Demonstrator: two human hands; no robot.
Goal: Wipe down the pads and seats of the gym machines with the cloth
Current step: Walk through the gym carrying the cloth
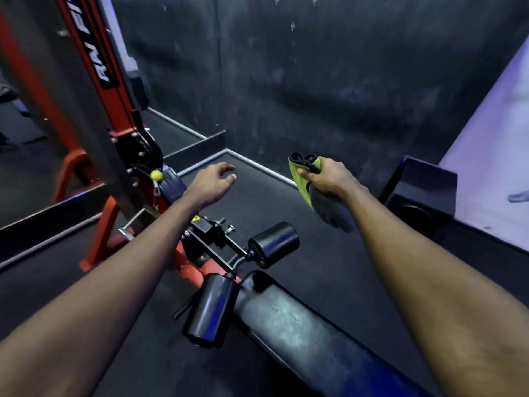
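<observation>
My right hand (326, 176) grips a bunched yellow-green and grey cloth (317, 193) in the air, above the floor and beyond the bench. My left hand (213, 180) hovers with loosely curled fingers and holds nothing, above the red machine frame. Below my arms a long black bench pad (300, 325) runs toward the lower right. Two black roller pads sit at its far end, one near (210, 308) and one farther (274, 243). Neither hand touches a pad.
A red and black machine upright (106, 67) rises at the left, with a small yellow ball (156, 175) hanging at its base. A mirror lines the left wall. A black speaker box (420, 193) stands at the right by a dark wall. Dark rubber floor surrounds the bench.
</observation>
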